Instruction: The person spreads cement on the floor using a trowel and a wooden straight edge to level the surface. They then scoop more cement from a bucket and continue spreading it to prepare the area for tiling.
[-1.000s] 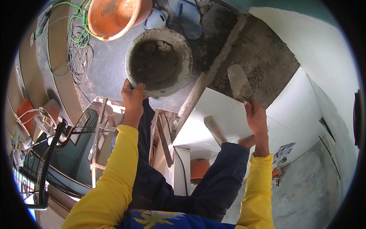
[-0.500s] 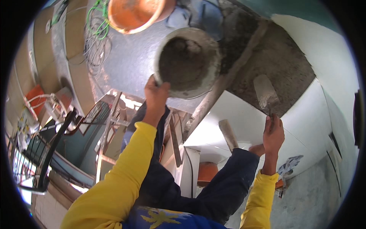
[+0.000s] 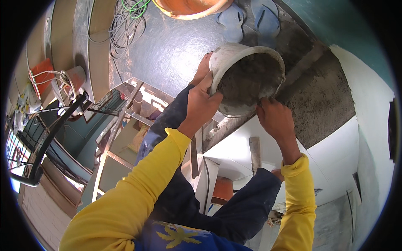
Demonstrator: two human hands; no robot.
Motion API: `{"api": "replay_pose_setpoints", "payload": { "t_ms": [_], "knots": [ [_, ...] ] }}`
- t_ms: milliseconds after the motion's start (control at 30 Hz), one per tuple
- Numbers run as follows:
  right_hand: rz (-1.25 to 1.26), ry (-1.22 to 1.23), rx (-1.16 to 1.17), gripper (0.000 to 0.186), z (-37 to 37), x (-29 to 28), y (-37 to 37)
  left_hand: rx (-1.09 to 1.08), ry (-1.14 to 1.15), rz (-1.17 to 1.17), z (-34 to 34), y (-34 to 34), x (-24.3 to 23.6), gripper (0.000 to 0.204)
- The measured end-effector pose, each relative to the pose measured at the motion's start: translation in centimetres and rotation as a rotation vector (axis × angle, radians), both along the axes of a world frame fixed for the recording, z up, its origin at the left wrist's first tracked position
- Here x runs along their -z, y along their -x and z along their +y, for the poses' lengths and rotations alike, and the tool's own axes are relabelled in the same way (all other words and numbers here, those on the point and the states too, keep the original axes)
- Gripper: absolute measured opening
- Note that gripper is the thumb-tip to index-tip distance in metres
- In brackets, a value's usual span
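Note:
A pale bucket (image 3: 216,67) holds wet grey mortar (image 3: 247,79) and stands tilted, its mouth leaning to the right. My left hand (image 3: 202,100) is closed on its near left rim, thumb at the edge. At the near right side of the rim, my right hand (image 3: 275,118) is closed around a trowel's handle, which the fingers hide. The trowel's blade (image 3: 266,91) reaches into the bucket and is smeared with mortar. To the right lies a bed of spread grey mortar (image 3: 322,100), bordered by white tiles (image 3: 331,140).
An orange tub (image 3: 192,9) and blue slippers (image 3: 266,23) lie at the far side. Coiled cable (image 3: 125,31) rests on the dark floor. A wooden ladder (image 3: 111,152) and black railing (image 3: 63,129) stand left. My bare foot (image 3: 203,67) is beside the bucket.
My right hand has carried the trowel from over the mortar bed left to the bucket. The bucket has tipped toward the right, with my left hand still on its rim. The view has shifted.

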State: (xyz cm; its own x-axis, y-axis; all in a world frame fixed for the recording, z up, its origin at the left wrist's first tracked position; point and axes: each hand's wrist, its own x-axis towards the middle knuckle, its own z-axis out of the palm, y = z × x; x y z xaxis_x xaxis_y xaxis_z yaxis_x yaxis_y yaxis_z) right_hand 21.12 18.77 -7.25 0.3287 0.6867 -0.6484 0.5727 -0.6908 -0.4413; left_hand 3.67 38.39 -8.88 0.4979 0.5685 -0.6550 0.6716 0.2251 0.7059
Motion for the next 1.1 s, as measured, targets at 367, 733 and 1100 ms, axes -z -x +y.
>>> {"api": "replay_pose_setpoints", "payload": {
  "t_ms": [367, 733, 1100],
  "knots": [
    [0.077, -0.194, 0.102, 0.037, -4.1, 3.0, -6.6, -0.345, 0.198, 0.026, 1.2, -0.4, 0.9, 0.032],
    [-0.284, -0.136, -0.699, 0.029, -4.5, -1.9, -20.2, -0.668, 0.072, 0.085, 5.2, 1.4, 0.9, 0.027],
    [-0.276, 0.403, -0.961, 0.045, -7.1, 0.3, -8.5, -0.845, 0.123, 0.029, 5.4, 1.9, 0.9, 0.028]
  ]
}}
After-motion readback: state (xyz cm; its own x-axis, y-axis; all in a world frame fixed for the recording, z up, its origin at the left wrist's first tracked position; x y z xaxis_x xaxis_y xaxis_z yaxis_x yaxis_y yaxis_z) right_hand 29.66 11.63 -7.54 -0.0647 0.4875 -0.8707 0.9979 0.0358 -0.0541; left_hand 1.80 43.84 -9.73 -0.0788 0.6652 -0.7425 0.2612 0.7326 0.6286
